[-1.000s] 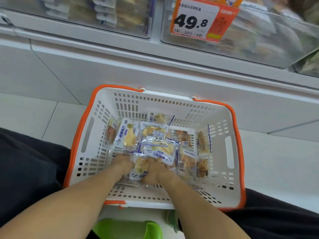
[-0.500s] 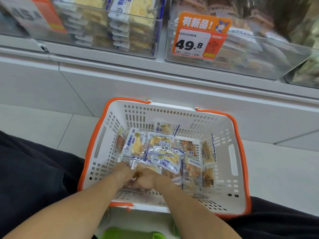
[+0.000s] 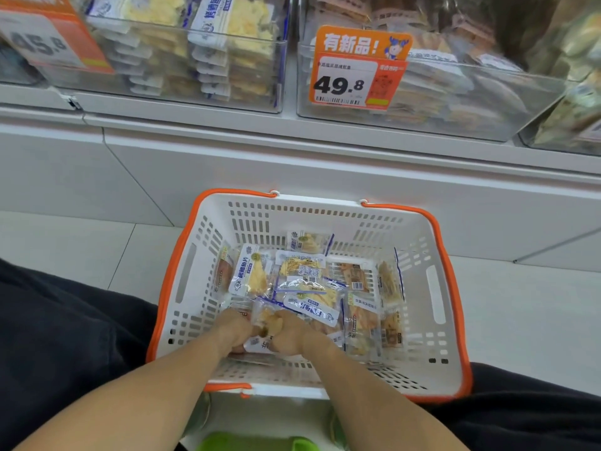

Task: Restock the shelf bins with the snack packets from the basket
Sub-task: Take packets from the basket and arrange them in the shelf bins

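Observation:
A white basket (image 3: 435, 288) with an orange rim sits on the floor below the shelf. Several clear snack packets (image 3: 300, 271) with blue-and-white labels lie in it. My left hand (image 3: 232, 330) and my right hand (image 3: 287, 336) are both down at the basket's near side, side by side, fingers curled around a bunch of packets (image 3: 265, 315) gathered between them. Above, a clear shelf bin (image 3: 208, 56) holds the same blue-labelled packets stacked in rows.
A second clear bin (image 3: 455, 92) to the right carries an orange 49.8 price tag (image 3: 353, 78). Another tag reading 45.8 (image 3: 45, 43) hangs at far left. White shelf base and floor tiles surround the basket. My dark-clothed knees flank it; a green object (image 3: 257, 442) lies at the bottom edge.
The view has tilted upward, bringing the shelf bins into sight. Both hands have drawn closer together, bunching packets at the basket's near side.

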`<state>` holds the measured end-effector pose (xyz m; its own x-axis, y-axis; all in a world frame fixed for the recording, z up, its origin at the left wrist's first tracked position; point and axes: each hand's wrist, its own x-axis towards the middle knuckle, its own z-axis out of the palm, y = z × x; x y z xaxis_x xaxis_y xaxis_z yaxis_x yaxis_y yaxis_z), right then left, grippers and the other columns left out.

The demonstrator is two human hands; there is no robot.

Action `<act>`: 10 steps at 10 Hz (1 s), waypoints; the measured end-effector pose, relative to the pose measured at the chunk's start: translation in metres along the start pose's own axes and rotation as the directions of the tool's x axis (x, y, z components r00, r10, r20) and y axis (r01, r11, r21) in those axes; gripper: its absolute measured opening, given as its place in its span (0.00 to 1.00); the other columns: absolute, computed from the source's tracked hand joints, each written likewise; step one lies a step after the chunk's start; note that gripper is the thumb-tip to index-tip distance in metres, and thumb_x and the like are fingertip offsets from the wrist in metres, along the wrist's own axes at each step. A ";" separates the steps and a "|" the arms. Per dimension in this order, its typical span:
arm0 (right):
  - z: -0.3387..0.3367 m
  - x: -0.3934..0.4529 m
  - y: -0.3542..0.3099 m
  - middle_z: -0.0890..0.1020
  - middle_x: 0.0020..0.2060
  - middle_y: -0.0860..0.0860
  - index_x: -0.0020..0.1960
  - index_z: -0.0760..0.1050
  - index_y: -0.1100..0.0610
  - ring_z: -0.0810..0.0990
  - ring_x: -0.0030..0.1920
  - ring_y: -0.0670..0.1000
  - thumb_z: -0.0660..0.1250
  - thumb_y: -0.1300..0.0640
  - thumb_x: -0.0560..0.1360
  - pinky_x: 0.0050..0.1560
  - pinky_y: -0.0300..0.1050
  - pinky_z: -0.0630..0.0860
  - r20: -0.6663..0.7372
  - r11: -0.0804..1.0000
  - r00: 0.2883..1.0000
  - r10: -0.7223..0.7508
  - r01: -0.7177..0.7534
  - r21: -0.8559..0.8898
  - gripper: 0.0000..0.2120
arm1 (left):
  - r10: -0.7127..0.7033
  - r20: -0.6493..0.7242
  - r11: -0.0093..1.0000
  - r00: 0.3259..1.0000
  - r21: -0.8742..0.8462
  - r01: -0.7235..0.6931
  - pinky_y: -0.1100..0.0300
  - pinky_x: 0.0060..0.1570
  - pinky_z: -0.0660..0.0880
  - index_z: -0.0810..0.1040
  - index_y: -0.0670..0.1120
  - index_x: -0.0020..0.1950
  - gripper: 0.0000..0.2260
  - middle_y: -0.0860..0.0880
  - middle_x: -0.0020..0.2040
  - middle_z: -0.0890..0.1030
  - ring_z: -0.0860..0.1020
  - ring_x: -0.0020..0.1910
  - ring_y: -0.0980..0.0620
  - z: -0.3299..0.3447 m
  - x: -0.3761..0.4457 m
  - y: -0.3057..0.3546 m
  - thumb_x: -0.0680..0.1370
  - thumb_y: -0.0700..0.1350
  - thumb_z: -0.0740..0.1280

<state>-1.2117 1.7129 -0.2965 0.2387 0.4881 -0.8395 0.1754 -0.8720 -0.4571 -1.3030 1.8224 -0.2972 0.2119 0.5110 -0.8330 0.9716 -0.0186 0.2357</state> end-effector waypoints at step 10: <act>-0.147 -0.122 -0.119 0.83 0.44 0.62 0.56 0.75 0.65 0.85 0.44 0.55 0.70 0.67 0.76 0.45 0.53 0.84 -0.680 0.356 0.566 -0.466 0.824 0.441 0.10 | 0.867 -0.088 0.492 0.491 -0.009 -0.871 0.54 0.52 0.81 0.79 0.50 0.57 0.09 0.53 0.51 0.85 0.83 0.50 0.55 -0.228 -0.172 0.136 0.79 0.39 0.68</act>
<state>-1.1211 1.7629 -0.0962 0.7028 0.7087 -0.0619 -0.1620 0.0747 -0.9840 -1.2314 1.9280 -0.0073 0.9370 0.3104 -0.1605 0.2927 -0.4462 0.8457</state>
